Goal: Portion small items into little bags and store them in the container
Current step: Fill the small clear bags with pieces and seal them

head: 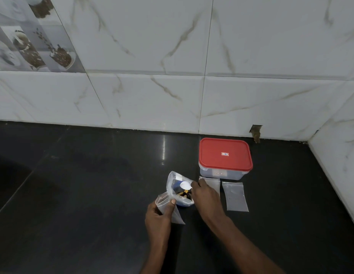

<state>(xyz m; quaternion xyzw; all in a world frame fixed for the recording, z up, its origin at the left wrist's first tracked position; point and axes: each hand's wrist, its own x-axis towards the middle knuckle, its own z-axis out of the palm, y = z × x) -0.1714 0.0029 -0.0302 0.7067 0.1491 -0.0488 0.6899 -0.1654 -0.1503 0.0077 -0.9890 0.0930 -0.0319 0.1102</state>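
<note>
left hand (158, 218) pinches clear zip bag (162, 201) | right hand (205, 194) grips white spoon (184, 185)

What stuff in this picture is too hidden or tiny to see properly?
Head view:
- Inside the container: hidden by its red lid.
- The lid sticker: too small to read.
- The small items in the big bag: too small and blurred to name.
- The spoon handle: covered by the right hand holding it.
- One empty bag: partly under that hand.
- The little bag: partly covered by the left hand gripping it.
</note>
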